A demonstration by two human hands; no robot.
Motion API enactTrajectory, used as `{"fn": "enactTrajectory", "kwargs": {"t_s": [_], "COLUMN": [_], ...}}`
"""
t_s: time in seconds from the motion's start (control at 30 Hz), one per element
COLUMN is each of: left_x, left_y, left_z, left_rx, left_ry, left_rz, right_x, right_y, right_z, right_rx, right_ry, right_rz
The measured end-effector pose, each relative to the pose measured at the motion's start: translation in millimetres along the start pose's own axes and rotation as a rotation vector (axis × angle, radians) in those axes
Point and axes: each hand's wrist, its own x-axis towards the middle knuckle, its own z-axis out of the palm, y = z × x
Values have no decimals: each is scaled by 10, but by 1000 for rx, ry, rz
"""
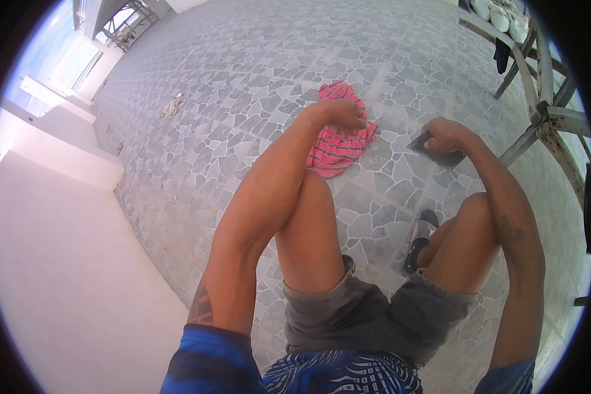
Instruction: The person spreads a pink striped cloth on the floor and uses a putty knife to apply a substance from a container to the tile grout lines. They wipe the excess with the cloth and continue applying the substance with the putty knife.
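My left hand (345, 117) hangs over a pink cloth with dark stripes (338, 154), its fingers loosely bent downward and a little apart. The rumpled cloth lies on the stone-patterned floor (256, 72), partly covered by that hand in this view. Off to the right, my right hand (444, 136) is closed on a dark, flat, straight-edged tool (441, 157). My fingers hide the tool's upper part. My left forearm passes over my bent left knee.
Wooden scaffold legs (544, 118) stand at the right, with a dark cloth (502, 55) hanging from them. A low white wall (52, 230) runs along the left. Pale crumpled material (173, 106) lies on the floor further off. A wooden frame (128, 25) stands far back left.
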Motion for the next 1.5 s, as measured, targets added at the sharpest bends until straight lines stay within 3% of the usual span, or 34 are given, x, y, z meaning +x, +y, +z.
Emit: {"fn": "enactTrajectory", "kwargs": {"t_s": [1.5], "left_x": [-61], "left_y": [30], "left_z": [-4], "left_rx": [-34], "left_ry": [1], "left_rz": [2], "right_x": [10], "right_y": [17], "right_z": [8], "right_rx": [0], "right_ry": [7], "right_rz": [-18]}}
